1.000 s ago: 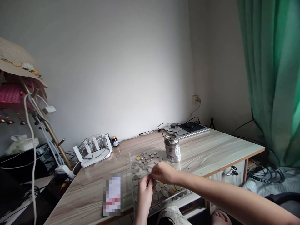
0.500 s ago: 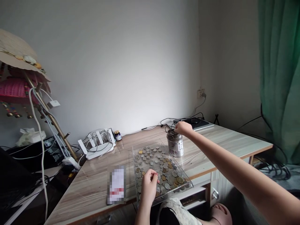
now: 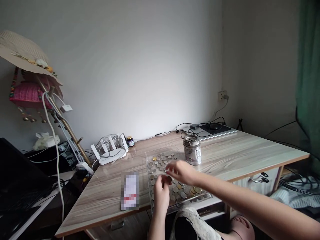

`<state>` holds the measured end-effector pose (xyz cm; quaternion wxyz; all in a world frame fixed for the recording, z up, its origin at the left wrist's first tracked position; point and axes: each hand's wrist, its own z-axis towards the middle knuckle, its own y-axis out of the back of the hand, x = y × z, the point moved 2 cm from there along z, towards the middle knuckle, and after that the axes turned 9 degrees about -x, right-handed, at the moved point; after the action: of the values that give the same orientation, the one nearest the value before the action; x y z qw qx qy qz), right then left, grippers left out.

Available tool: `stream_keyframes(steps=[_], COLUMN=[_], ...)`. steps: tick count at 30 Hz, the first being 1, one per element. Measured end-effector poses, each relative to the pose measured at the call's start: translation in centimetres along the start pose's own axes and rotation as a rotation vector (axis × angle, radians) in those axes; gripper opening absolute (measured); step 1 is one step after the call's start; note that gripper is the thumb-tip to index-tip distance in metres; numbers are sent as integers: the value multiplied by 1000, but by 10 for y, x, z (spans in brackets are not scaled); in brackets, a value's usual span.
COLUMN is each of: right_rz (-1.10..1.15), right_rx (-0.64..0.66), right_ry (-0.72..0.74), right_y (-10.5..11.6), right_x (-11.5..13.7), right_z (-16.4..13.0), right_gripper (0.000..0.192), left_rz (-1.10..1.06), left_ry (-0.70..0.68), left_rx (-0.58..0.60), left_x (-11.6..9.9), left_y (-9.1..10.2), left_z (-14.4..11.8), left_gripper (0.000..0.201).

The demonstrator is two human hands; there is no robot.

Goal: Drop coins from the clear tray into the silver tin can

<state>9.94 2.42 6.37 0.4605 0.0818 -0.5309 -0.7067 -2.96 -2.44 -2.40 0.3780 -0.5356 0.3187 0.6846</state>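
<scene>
A clear tray (image 3: 150, 196) full of several mixed coins (image 3: 162, 159) lies near the front edge of the wooden table (image 3: 237, 156). My left hand (image 3: 161, 193) hovers over the tray's near part, pinching a brownish coin (image 3: 169, 179) between its fingertips. My right hand (image 3: 181, 172) is just beside it over the tray, fingers spread and reaching toward that coin; it holds nothing that I can see. A metal can (image 3: 192, 149) with a slotted lid stands behind the tray to the right.
A blurred card (image 3: 130, 190) lies left of the tray. A white router with cables (image 3: 110, 151) and a small jar (image 3: 130, 141) sit at the back left, a laptop with a mouse (image 3: 210, 129) at the back. A hat stand (image 3: 32, 76) is left.
My right hand has come back from the top of the can to the tray, beside my left hand. The left hand has stayed over the tray with a coin. The view shifted left.
</scene>
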Motion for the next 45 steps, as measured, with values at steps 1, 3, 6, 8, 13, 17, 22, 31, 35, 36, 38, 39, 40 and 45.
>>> stream_keyframes(steps=[1, 3, 6, 8, 13, 17, 22, 31, 35, 36, 38, 39, 40, 45], right_rz=[14, 10, -15, 37, 9, -190, -409, -460, -454, -428, -327, -257, -184, -110], right_rx=[-9, -50, -146, -182, -292, -442, -244, -125, -221, -287, -371, -291, -177, 46], right_ry=[41, 94, 85, 59, -116, -380, -636, -620, -519, -428, -183, -95, 18, 276], right_y=[-11, -27, -40, -41, -2, 58, 91, 91, 83, 75, 52, 35, 18, -43], right_x=[11, 25, 31, 32, 11, -48, -107, -105, -84, -72, -44, -30, -16, 20], right_z=[-9, -22, -26, -21, 9, 36, 52, 62, 52, 46, 30, 20, 11, -18], right_gripper=[26, 27, 30, 31, 30, 21, 15, 10, 20, 24, 30, 29, 26, 23], left_rz=[-18, -72, -234, -358, -684, -894, -971, -943, -945, -953, -962, -960, -954, -949], left_ry=[-8, -20, 80, 223, 581, 843, 907, 783, 751, 744, 732, 728, 728, 748], left_rx=[-20, -62, -105, -102, -87, -84, -43, -65, -104, -105, -114, -116, -114, -83], left_x=[-1, -4, -11, -16, -33, -35, -31, -19, -16, -16, -15, -14, -14, -15], left_y=[0, 1, 1, 0, -3, -2, -2, -4, -3, -4, -4, -5, -5, -7], left_z=[0, -1, -1, 0, 8, 10, 0, -1, 1, 1, 1, 1, 1, 2], left_gripper=[19, 19, 21, 21, 8, 19, 34, 50, 51, 50, 47, 44, 42, 42])
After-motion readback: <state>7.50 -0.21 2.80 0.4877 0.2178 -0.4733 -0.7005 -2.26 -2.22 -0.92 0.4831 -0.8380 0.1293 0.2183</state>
